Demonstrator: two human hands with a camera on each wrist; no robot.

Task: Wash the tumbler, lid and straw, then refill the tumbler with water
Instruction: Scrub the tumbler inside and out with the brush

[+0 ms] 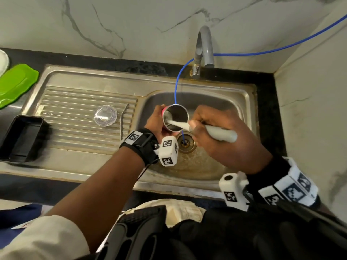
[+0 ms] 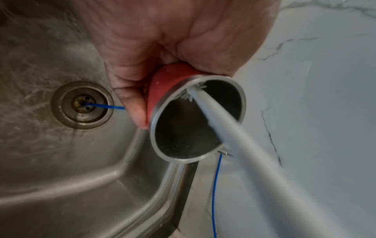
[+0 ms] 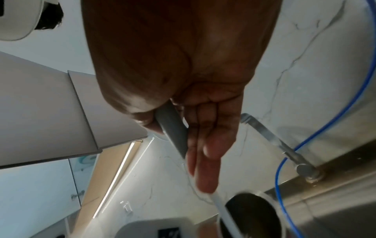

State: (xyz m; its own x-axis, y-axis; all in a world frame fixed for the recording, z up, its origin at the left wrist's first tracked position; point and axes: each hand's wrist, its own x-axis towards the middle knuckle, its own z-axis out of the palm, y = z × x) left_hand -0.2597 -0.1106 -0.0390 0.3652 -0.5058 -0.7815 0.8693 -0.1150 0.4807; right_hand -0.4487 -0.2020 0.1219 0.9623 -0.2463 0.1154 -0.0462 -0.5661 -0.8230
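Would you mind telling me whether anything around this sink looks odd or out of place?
Yes: a thin blue tube runs along the wall past the tap, drops into the basin and ends in the drain. It passes right behind the tumbler that the left hand grips, so it could snag.

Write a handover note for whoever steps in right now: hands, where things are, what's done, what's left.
Left hand holds the tumbler tilted over the sink. Right hand grips the brush, its head inside the tumbler. Lid and straw lie on the drainboard. No water shows at the tap.
Done: lid and straw are off.
Left: finish the tumbler; lid and straw may need washing; refill.
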